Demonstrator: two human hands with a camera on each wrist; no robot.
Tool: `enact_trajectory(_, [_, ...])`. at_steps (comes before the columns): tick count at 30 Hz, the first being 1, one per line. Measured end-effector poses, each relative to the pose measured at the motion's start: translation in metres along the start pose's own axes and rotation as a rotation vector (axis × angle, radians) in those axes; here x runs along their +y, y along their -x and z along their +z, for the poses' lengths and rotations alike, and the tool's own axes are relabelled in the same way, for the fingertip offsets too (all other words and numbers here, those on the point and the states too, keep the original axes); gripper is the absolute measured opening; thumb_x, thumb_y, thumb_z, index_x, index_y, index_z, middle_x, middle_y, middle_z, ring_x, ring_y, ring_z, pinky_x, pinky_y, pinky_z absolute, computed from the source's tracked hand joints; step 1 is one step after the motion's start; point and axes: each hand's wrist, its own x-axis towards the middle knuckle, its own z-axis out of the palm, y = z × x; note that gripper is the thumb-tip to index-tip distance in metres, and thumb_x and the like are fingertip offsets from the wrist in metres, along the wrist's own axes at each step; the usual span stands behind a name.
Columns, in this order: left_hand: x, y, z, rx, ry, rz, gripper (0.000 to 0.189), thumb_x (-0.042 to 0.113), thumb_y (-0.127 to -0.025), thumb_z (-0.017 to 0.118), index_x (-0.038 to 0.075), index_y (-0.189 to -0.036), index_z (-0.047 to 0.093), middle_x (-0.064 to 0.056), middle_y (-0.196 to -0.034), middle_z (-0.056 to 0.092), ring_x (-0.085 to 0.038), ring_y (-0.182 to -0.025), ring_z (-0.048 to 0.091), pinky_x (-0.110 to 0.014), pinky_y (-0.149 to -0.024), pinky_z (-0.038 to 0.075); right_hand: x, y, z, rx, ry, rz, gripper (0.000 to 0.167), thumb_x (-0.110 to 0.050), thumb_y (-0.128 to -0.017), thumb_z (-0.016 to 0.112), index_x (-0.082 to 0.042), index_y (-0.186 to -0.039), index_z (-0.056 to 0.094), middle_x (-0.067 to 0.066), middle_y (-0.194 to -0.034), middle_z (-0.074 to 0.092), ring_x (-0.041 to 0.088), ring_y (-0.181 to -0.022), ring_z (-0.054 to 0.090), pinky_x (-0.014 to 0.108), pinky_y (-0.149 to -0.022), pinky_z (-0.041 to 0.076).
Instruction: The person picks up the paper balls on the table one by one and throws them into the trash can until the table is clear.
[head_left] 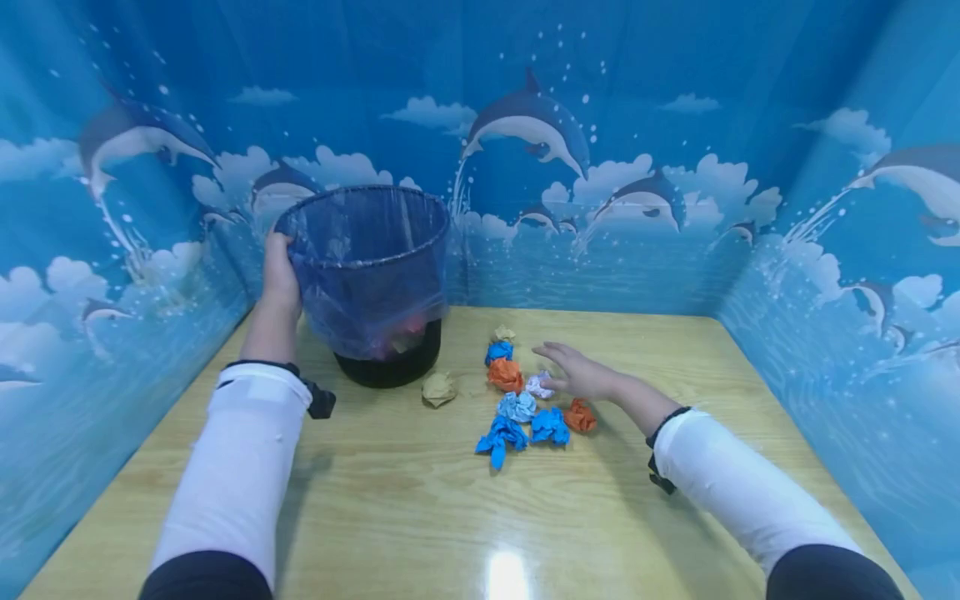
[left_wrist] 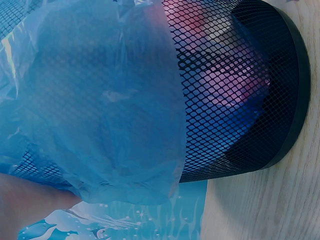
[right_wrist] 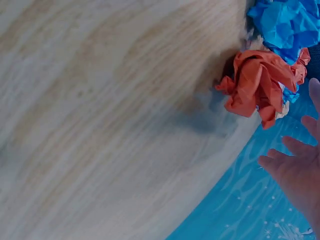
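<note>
A black mesh wastebasket (head_left: 386, 367) with a blue plastic liner (left_wrist: 110, 110) stands at the back left, with crumpled paper showing through its mesh. My left hand (head_left: 281, 271) holds the basket's left side just under the rim; some fingers are hidden. Over the right side of a cluster of crumpled paper balls hovers my right hand (head_left: 583, 375), fingers extended and nothing held. Below it are a white ball (head_left: 538, 385) and an orange-red ball (right_wrist: 260, 85). Blue balls (head_left: 550, 426), a light blue ball (head_left: 517, 407) and another orange ball (head_left: 506, 376) lie beside them.
A tan paper ball (head_left: 438, 389) sits apart, by the basket's base. A smaller tan piece (head_left: 503, 334) lies at the cluster's far end. The wooden table (head_left: 420, 517) is bounded by dolphin-printed curtains (head_left: 600, 267) at the back and both sides.
</note>
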Motion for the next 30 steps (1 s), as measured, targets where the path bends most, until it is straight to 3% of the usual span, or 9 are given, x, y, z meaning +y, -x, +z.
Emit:
enact_trajectory(8, [-0.001,0.0,0.0,-0.001,0.011,-0.005,0.062,0.044,-0.098,0.021,0.035,-0.156,-0.001,0.013,-0.163,-0.005,-0.01,-0.149,-0.003,-0.032,-0.119,0.007,0.003,-0.001,0.009,-0.021,-0.009,-0.015,0.063,-0.025,-0.099,0.055,-0.001,-0.151,0.028,0.026,-0.154,0.028,0.043,-0.141,0.027,0.056,-0.112,0.026])
enact_trajectory(13, [-0.002,0.0,0.001,-0.001,0.022,0.012,0.061,0.043,-0.098,0.022,0.034,-0.156,0.004,0.011,-0.163,0.001,-0.009,-0.148,0.005,-0.03,-0.118,0.011,0.004,-0.002,0.011,-0.051,-0.002,-0.007,0.062,-0.026,-0.099,0.055,-0.001,-0.15,0.03,0.025,-0.154,0.028,0.043,-0.142,0.027,0.055,-0.113,0.025])
enact_trajectory(30, [0.0,-0.001,0.001,0.017,-0.001,0.019,0.064,0.042,-0.098,0.022,0.031,-0.156,-0.005,0.01,-0.162,-0.012,-0.011,-0.149,-0.008,-0.033,-0.119,0.006,0.012,-0.007,0.017,-0.07,0.004,-0.035,0.057,-0.022,-0.098,0.057,0.0,-0.147,0.036,0.027,-0.15,0.033,0.044,-0.139,0.032,0.055,-0.11,0.03])
